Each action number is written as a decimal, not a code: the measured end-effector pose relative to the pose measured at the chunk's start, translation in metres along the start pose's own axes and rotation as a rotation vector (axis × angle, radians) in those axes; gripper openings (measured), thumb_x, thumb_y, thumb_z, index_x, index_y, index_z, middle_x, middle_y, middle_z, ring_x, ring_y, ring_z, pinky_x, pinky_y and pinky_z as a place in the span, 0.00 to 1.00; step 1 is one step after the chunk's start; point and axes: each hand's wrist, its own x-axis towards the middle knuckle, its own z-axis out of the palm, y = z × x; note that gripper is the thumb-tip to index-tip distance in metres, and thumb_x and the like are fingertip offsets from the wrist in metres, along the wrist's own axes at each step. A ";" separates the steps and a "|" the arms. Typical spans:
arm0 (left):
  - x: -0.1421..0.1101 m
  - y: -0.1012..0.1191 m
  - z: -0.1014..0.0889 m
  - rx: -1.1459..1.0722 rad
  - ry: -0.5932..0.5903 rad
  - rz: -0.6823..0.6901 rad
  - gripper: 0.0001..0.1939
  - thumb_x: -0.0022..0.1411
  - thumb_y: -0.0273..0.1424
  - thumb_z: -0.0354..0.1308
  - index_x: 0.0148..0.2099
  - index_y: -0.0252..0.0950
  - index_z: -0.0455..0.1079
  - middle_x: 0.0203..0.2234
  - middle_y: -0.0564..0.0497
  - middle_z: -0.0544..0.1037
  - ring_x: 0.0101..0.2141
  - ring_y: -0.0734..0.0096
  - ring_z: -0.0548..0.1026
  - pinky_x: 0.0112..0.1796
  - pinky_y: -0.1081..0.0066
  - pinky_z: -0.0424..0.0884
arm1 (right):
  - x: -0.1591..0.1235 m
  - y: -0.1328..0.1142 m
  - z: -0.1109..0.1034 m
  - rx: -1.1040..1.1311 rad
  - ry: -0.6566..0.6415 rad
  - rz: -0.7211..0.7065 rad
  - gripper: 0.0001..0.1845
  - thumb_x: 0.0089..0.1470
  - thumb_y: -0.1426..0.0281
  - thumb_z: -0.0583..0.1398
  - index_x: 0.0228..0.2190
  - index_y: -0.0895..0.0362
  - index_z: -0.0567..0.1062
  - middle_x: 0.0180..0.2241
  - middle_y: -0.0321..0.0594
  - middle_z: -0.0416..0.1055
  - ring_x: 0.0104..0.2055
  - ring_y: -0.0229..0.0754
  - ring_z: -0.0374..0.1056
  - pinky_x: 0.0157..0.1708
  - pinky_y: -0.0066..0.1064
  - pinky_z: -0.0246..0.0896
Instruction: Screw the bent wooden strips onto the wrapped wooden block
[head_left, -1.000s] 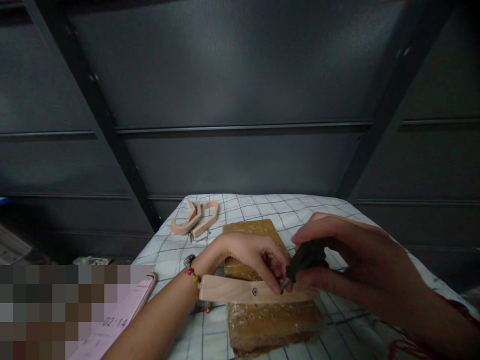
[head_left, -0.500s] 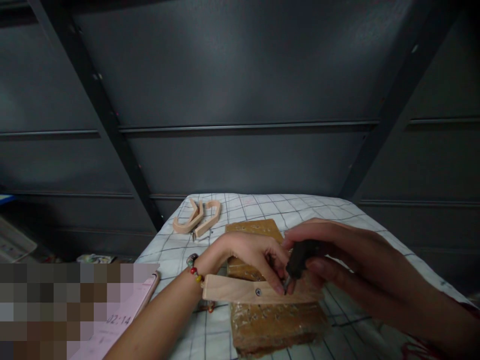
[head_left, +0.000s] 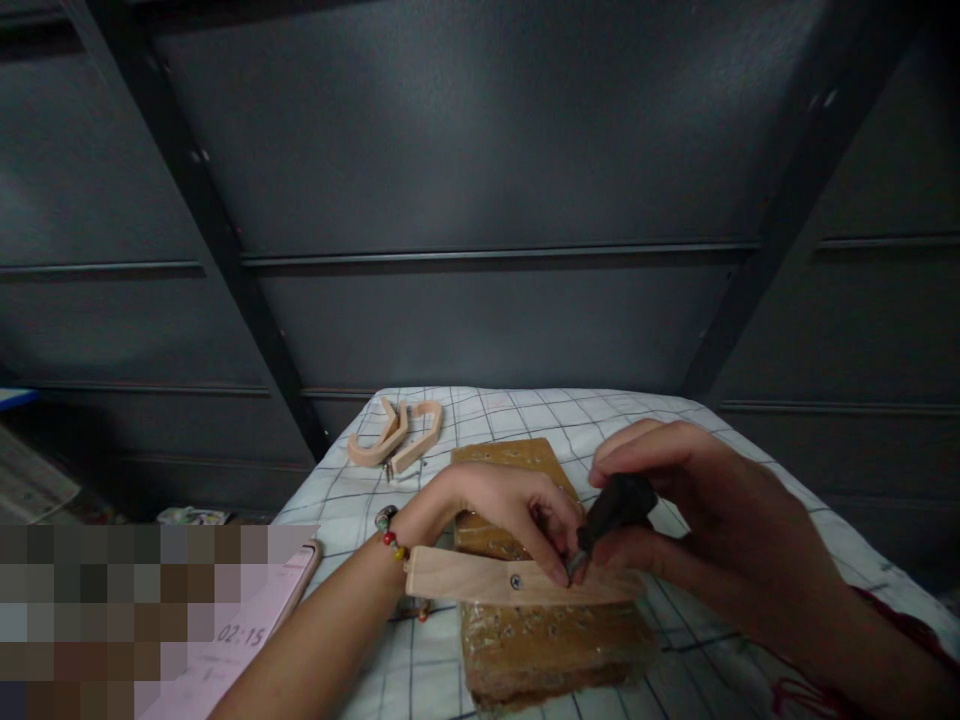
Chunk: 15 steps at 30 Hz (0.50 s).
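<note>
"Right hand (head_left: 720, 510) has loosened, half open around the black tool (head_left: 619, 505)."
"Left hand (head_left: 510, 505)?"
"Curled by the tool's tip, on the wood strip (head_left: 465, 575) over a brown block (head_left: 555, 645). Can't tell if either grips."
"Phone (head_left: 217, 610) says 02:15!"

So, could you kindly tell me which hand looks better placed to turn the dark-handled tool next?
Probably the right hand: its thumb and fingers flank the dark-handled tool, while the left hand has its fingertips beside the tool's tip, at the wooden strip.
</note>
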 end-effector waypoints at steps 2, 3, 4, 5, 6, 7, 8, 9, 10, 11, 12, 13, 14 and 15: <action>0.001 -0.002 -0.001 -0.008 0.000 -0.016 0.08 0.45 0.29 0.59 0.31 0.30 0.70 0.24 0.52 0.72 0.28 0.72 0.68 0.31 0.74 0.64 | 0.001 0.001 0.001 0.009 -0.016 -0.004 0.12 0.47 0.69 0.59 0.35 0.49 0.63 0.26 0.32 0.67 0.28 0.38 0.67 0.24 0.27 0.63; 0.001 -0.004 -0.002 -0.009 -0.005 -0.021 0.08 0.45 0.29 0.59 0.31 0.31 0.70 0.25 0.52 0.72 0.29 0.71 0.68 0.32 0.74 0.65 | 0.001 0.001 0.001 0.005 -0.050 -0.011 0.13 0.48 0.71 0.58 0.37 0.49 0.63 0.27 0.32 0.68 0.28 0.38 0.67 0.24 0.26 0.63; 0.002 -0.005 -0.003 -0.009 -0.019 -0.021 0.08 0.45 0.29 0.59 0.31 0.31 0.70 0.25 0.52 0.72 0.29 0.71 0.69 0.32 0.74 0.65 | 0.002 0.000 -0.001 -0.007 -0.100 -0.025 0.14 0.49 0.72 0.57 0.39 0.48 0.62 0.29 0.33 0.69 0.29 0.37 0.67 0.25 0.26 0.63; 0.002 -0.007 -0.003 -0.007 -0.039 -0.018 0.08 0.45 0.28 0.59 0.31 0.31 0.70 0.25 0.52 0.72 0.29 0.71 0.69 0.33 0.73 0.65 | 0.003 -0.001 -0.003 -0.030 -0.155 -0.042 0.15 0.50 0.73 0.56 0.41 0.47 0.62 0.31 0.33 0.69 0.29 0.36 0.67 0.26 0.25 0.63; 0.003 -0.008 -0.004 -0.008 -0.058 -0.018 0.08 0.46 0.28 0.59 0.31 0.31 0.70 0.26 0.52 0.72 0.30 0.71 0.69 0.34 0.73 0.65 | 0.004 -0.001 -0.005 -0.059 -0.204 -0.059 0.16 0.51 0.74 0.54 0.42 0.47 0.62 0.34 0.33 0.70 0.29 0.35 0.68 0.27 0.24 0.63; 0.003 -0.008 -0.004 -0.011 -0.070 -0.024 0.07 0.46 0.28 0.59 0.32 0.31 0.69 0.26 0.52 0.72 0.31 0.71 0.69 0.35 0.73 0.65 | 0.005 -0.002 -0.007 -0.090 -0.231 -0.073 0.17 0.52 0.74 0.53 0.43 0.46 0.61 0.36 0.34 0.70 0.30 0.35 0.68 0.28 0.24 0.63; 0.003 -0.009 -0.004 -0.016 -0.072 -0.035 0.07 0.47 0.27 0.58 0.32 0.31 0.69 0.27 0.52 0.72 0.31 0.71 0.69 0.35 0.73 0.65 | 0.005 -0.003 -0.010 -0.122 -0.234 -0.081 0.17 0.53 0.75 0.51 0.44 0.46 0.61 0.37 0.34 0.70 0.32 0.35 0.68 0.28 0.24 0.63; 0.003 -0.008 -0.003 -0.022 -0.066 -0.047 0.07 0.47 0.27 0.58 0.32 0.31 0.69 0.27 0.52 0.72 0.31 0.72 0.69 0.35 0.74 0.65 | 0.005 -0.003 -0.012 -0.151 -0.225 -0.084 0.17 0.53 0.75 0.51 0.44 0.46 0.61 0.37 0.34 0.70 0.33 0.36 0.69 0.29 0.24 0.64; 0.003 -0.007 -0.003 -0.028 -0.057 -0.057 0.07 0.47 0.27 0.58 0.32 0.32 0.69 0.27 0.52 0.72 0.31 0.72 0.69 0.35 0.74 0.65 | 0.005 -0.003 -0.014 -0.176 -0.206 -0.085 0.16 0.54 0.74 0.50 0.43 0.47 0.61 0.36 0.34 0.71 0.34 0.36 0.69 0.29 0.24 0.64; 0.003 -0.006 -0.002 -0.035 -0.050 -0.063 0.06 0.47 0.27 0.58 0.32 0.32 0.68 0.26 0.53 0.71 0.31 0.72 0.69 0.34 0.74 0.65 | 0.004 -0.003 -0.015 -0.193 -0.189 -0.086 0.15 0.54 0.74 0.51 0.43 0.47 0.61 0.34 0.34 0.72 0.33 0.37 0.69 0.28 0.24 0.64; 0.002 -0.005 -0.002 -0.036 -0.047 -0.064 0.06 0.47 0.27 0.58 0.31 0.32 0.68 0.26 0.53 0.71 0.30 0.73 0.69 0.34 0.75 0.65 | 0.004 -0.003 -0.015 -0.202 -0.179 -0.085 0.14 0.53 0.74 0.51 0.42 0.47 0.62 0.32 0.34 0.72 0.33 0.37 0.69 0.27 0.24 0.64; 0.002 -0.004 -0.002 -0.032 -0.047 -0.060 0.06 0.47 0.27 0.58 0.31 0.32 0.68 0.26 0.53 0.71 0.30 0.73 0.69 0.33 0.74 0.65 | 0.003 -0.003 -0.015 -0.203 -0.174 -0.083 0.13 0.53 0.73 0.52 0.41 0.47 0.62 0.30 0.33 0.72 0.32 0.37 0.69 0.26 0.24 0.63; 0.002 -0.003 -0.002 -0.023 -0.045 -0.057 0.06 0.46 0.27 0.58 0.31 0.32 0.69 0.26 0.53 0.72 0.30 0.73 0.69 0.34 0.74 0.65 | 0.002 -0.003 -0.014 -0.195 -0.170 -0.079 0.13 0.53 0.73 0.52 0.40 0.47 0.62 0.28 0.33 0.72 0.31 0.37 0.69 0.25 0.24 0.63; 0.001 -0.003 -0.002 -0.013 -0.040 -0.053 0.06 0.46 0.28 0.58 0.31 0.33 0.69 0.26 0.53 0.72 0.30 0.72 0.69 0.34 0.74 0.65 | 0.001 -0.003 -0.014 -0.179 -0.160 -0.074 0.12 0.52 0.73 0.53 0.39 0.48 0.62 0.27 0.32 0.72 0.30 0.37 0.69 0.24 0.24 0.63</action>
